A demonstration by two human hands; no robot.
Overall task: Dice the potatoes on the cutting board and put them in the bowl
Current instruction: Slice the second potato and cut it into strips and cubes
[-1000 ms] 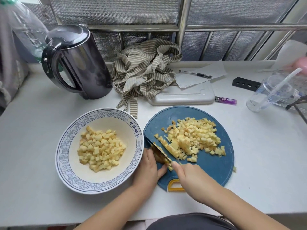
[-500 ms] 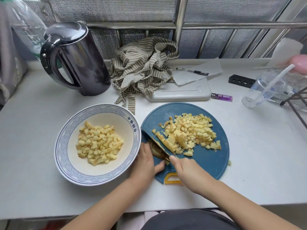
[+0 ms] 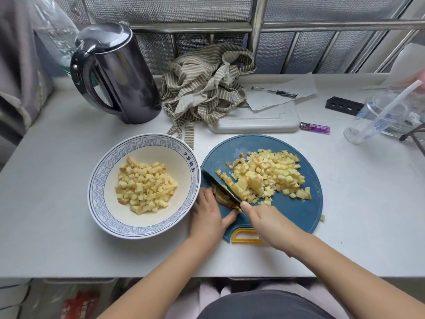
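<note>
The right hand [image 3: 269, 223] grips the knife [image 3: 220, 186], its blade running upper-left to lower-right on the cutting board [image 3: 296, 215]. The left hand [image 3: 208, 215] holds the uncut potato [image 3: 222, 198] just left of the blade. Diced cubes [image 3: 266, 176] pile to the blade's right, and the bowl [image 3: 101, 180] sits further left.

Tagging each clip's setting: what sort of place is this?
Likely a makeshift home kitchen corner: electric kettle, bowl of diced potato and blue cutting board on a white table.

I have just one wide-angle head view, close above the near edge of the table [image 3: 53, 226], facing forward and steeply down.
</note>
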